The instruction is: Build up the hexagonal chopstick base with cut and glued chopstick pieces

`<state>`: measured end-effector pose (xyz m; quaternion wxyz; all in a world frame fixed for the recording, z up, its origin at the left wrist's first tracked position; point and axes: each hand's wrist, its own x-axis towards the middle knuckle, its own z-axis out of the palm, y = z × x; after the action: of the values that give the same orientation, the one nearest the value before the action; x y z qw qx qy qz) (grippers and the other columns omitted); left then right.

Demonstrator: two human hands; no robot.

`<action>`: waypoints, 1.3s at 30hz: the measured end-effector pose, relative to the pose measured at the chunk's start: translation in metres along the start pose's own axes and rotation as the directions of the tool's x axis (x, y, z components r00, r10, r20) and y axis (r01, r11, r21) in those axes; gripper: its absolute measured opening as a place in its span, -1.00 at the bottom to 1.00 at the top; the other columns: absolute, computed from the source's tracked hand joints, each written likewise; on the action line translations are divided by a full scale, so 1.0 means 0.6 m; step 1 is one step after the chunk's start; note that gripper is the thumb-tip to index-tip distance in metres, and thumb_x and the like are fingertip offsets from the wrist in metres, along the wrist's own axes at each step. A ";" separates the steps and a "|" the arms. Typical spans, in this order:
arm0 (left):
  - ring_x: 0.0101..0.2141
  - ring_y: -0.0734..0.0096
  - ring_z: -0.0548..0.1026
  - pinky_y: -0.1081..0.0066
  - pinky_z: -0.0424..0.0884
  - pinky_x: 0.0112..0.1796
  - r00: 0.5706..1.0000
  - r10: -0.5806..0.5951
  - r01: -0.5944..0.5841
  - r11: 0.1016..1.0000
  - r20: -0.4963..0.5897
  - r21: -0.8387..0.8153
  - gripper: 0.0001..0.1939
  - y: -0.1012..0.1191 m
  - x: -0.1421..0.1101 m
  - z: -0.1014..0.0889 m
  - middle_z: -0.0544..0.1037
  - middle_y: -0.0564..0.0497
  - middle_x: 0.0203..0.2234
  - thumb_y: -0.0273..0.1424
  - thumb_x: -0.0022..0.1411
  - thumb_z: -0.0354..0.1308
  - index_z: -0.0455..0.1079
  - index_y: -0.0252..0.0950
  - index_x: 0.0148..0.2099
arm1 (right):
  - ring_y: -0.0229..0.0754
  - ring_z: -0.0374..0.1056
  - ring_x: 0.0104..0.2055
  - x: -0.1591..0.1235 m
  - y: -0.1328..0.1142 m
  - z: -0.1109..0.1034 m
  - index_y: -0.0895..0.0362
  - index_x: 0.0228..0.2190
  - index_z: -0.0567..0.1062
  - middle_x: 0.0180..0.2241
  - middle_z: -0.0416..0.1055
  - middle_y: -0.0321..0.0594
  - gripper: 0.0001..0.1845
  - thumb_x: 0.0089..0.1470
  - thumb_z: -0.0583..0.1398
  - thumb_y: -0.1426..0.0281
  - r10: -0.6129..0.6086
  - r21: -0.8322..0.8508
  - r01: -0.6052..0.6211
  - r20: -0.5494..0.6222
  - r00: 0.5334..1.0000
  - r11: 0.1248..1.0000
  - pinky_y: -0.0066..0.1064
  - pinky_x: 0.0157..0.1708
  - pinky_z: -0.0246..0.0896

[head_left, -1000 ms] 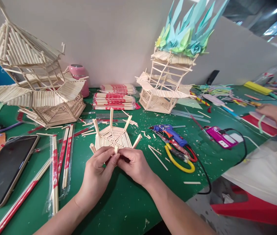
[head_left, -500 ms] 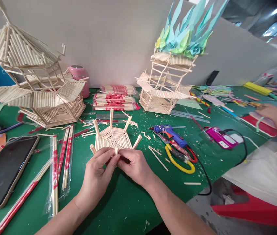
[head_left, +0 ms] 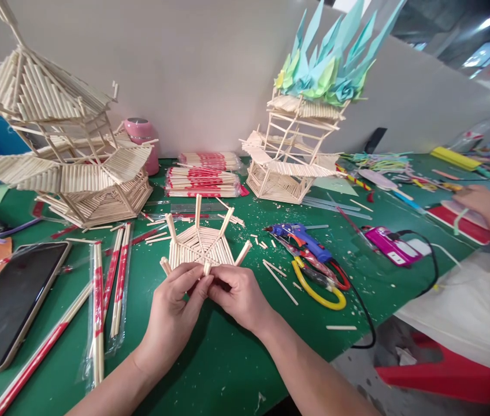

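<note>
A flat wooden-stick base [head_left: 201,245] lies on the green table, with short stick posts rising from its corners. At its near corner, my left hand [head_left: 179,300] pinches a short wooden post [head_left: 207,267] between thumb and fingers. My right hand [head_left: 238,294] is closed at the same post from the other side, its fingertips pressed close to it. The lower end of that post is hidden behind my fingers. Right of the base lie a blue glue gun [head_left: 303,240] and yellow-handled pliers [head_left: 323,292].
Stick pavilions stand at the back left [head_left: 84,173] and back centre-right [head_left: 286,167]. Packs of wooden sticks [head_left: 204,180] lie between them. A phone [head_left: 15,303] and wrapped chopsticks [head_left: 97,312] are on the left. Another person's hand [head_left: 476,199] is at the far right near a magenta device [head_left: 394,245].
Both hands keep their pinch at the near post, almost unmoved. The whole view has shifted very slightly.
</note>
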<state>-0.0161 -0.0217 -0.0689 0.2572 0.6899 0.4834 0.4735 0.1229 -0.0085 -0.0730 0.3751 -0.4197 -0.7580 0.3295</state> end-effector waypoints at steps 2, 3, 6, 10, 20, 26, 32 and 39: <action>-0.43 0.44 0.45 0.50 0.38 -0.40 1.000 -0.002 0.002 1.000 0.003 -0.002 -0.91 0.000 0.000 0.000 0.48 -0.01 -0.44 -0.49 0.14 0.08 0.41 -0.32 -0.37 | -0.28 0.30 -0.50 0.000 -0.001 0.000 0.15 -0.45 0.46 -0.53 0.41 -0.28 -0.86 0.08 0.10 0.48 -0.001 0.003 0.001 0.002 1.000 1.000 -0.51 -0.49 0.18; -0.43 0.44 0.45 0.50 0.39 -0.40 1.000 -0.003 0.003 1.000 0.004 -0.002 -0.91 0.000 0.000 0.000 0.49 -0.01 -0.43 -0.48 0.14 0.08 0.41 -0.32 -0.36 | -0.28 0.31 -0.50 0.000 -0.002 -0.001 0.15 -0.45 0.46 -0.53 0.41 -0.28 -0.86 0.08 0.10 0.48 -0.001 0.005 0.001 0.003 1.000 1.000 -0.51 -0.49 0.18; -0.42 0.42 0.46 0.48 0.39 -0.40 1.000 -0.006 0.006 1.000 0.003 -0.003 -0.90 0.000 0.000 0.000 0.49 -0.01 -0.42 -0.48 0.14 0.07 0.42 -0.31 -0.34 | -0.28 0.31 -0.50 0.000 -0.003 -0.002 0.14 -0.44 0.46 -0.52 0.42 -0.28 -0.86 0.08 0.10 0.48 0.000 0.009 0.000 0.004 1.000 1.000 -0.51 -0.49 0.18; -0.42 0.41 0.47 0.47 0.40 -0.41 1.000 -0.005 0.005 1.000 -0.002 -0.006 -0.89 0.000 0.000 0.000 0.50 -0.02 -0.42 -0.47 0.14 0.07 0.43 -0.29 -0.35 | -0.28 0.31 -0.50 0.001 -0.004 -0.001 0.14 -0.44 0.47 -0.52 0.42 -0.28 -0.86 0.07 0.11 0.48 0.001 0.010 -0.001 -0.001 1.000 1.000 -0.51 -0.49 0.18; -0.43 0.41 0.48 0.47 0.42 -0.41 1.000 0.010 -0.010 1.000 -0.025 -0.004 -0.90 0.002 0.001 0.001 0.52 -0.01 -0.43 -0.48 0.13 0.08 0.43 -0.30 -0.36 | -0.29 0.28 -0.51 0.000 -0.003 -0.001 0.14 -0.48 0.45 -0.55 0.37 -0.31 -0.85 0.06 0.11 0.52 0.003 0.016 -0.003 0.005 1.000 1.000 -0.52 -0.49 0.15; -0.43 0.42 0.48 0.48 0.42 -0.40 0.999 0.030 -0.030 1.000 -0.036 0.004 -0.91 0.002 0.002 0.002 0.52 -0.01 -0.44 -0.49 0.12 0.09 0.43 -0.31 -0.37 | -0.30 0.27 -0.51 0.002 -0.004 -0.001 0.15 -0.48 0.45 -0.55 0.37 -0.31 -0.86 0.05 0.11 0.52 0.003 0.022 -0.003 0.000 1.000 1.000 -0.53 -0.49 0.14; -0.42 0.43 0.47 0.49 0.41 -0.38 0.999 0.042 -0.041 0.999 -0.035 0.011 -0.91 -0.001 0.001 0.002 0.51 -0.01 -0.43 -0.50 0.13 0.08 0.41 -0.31 -0.37 | -0.30 0.28 -0.50 0.001 -0.004 -0.001 0.15 -0.46 0.46 -0.53 0.38 -0.30 -0.85 0.06 0.11 0.52 0.007 0.031 -0.007 0.004 1.000 1.000 -0.53 -0.48 0.15; -0.41 0.45 0.46 0.52 0.39 -0.37 0.999 0.047 -0.046 0.999 -0.024 0.015 -0.92 -0.001 -0.001 0.002 0.50 -0.02 -0.42 -0.52 0.13 0.08 0.41 -0.33 -0.35 | -0.29 0.28 -0.51 0.002 -0.004 0.000 0.15 -0.47 0.46 -0.54 0.38 -0.30 -0.85 0.07 0.10 0.50 0.013 0.031 -0.013 0.006 1.000 0.999 -0.53 -0.50 0.16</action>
<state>-0.0155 -0.0218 -0.0704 0.2351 0.6969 0.4739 0.4842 0.1218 -0.0087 -0.0706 0.3771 -0.4178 -0.7512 0.3447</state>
